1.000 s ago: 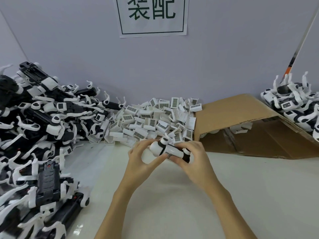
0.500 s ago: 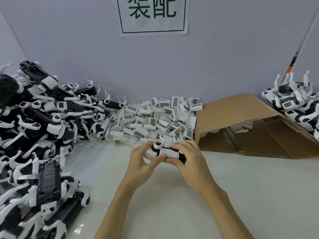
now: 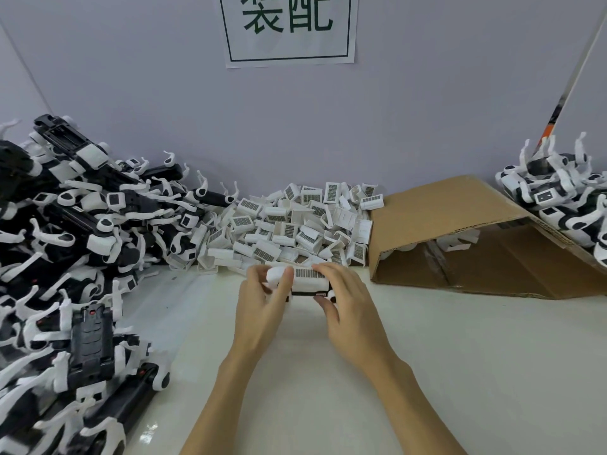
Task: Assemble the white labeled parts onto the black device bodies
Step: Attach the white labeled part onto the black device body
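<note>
Both hands hold one black device body with a white labeled part on top of it, low over the white table, just in front of the pile of white labeled parts. My left hand grips its left end, fingers curled round the white rounded end. My right hand grips the right end, with the fingers over the top and the thumb underneath. The barcode label faces up. Most of the black body is hidden by my fingers.
A large heap of black device bodies with white clips fills the left side. An open cardboard box lies on its side at the right, with more black-and-white units behind it. A paper sign hangs on the wall.
The hands have carried the device a little away from me and lowered it toward the table, turning it level so the barcode label now faces up.
</note>
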The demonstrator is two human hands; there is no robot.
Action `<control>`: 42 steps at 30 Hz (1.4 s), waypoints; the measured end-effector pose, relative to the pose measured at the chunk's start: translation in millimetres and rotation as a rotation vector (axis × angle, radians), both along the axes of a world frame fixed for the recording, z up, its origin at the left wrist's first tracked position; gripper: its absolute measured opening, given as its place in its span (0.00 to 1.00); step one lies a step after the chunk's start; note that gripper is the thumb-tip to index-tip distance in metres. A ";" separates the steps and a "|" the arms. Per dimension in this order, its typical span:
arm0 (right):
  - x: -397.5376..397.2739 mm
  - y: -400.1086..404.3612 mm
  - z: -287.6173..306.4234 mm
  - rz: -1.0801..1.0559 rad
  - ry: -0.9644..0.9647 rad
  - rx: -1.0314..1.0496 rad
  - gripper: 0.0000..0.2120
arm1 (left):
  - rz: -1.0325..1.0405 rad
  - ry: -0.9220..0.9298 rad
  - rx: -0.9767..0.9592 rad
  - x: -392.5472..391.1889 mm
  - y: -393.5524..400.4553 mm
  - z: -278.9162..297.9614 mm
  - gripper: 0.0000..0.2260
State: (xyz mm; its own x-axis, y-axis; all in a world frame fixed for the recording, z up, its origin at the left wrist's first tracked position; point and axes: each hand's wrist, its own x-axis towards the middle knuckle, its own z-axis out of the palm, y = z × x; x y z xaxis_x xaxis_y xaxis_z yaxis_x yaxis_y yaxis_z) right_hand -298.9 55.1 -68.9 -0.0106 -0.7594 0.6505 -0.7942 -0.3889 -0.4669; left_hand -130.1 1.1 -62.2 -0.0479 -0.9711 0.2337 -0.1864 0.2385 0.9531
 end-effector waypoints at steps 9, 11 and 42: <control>-4.1 1.0 -2.0 0.028 -0.047 0.089 0.23 | -0.327 0.278 0.081 1.3 5.0 8.5 0.15; -1.7 -1.6 -2.6 -0.035 -0.013 0.087 0.24 | -0.313 0.314 0.123 -1.6 6.3 7.7 0.15; -10.1 2.4 1.9 -0.114 -0.232 -0.092 0.21 | -0.357 0.102 -0.174 -22.2 26.6 11.0 0.28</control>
State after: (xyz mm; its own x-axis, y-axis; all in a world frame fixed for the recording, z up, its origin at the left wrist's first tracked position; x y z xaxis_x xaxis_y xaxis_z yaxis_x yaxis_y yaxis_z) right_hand -309.0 57.5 -66.9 -0.2498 -0.6824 0.6870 -0.7110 -0.3524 -0.6085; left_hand -152.3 27.8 -51.2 -0.3432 -0.8432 0.4139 0.0309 0.4302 0.9022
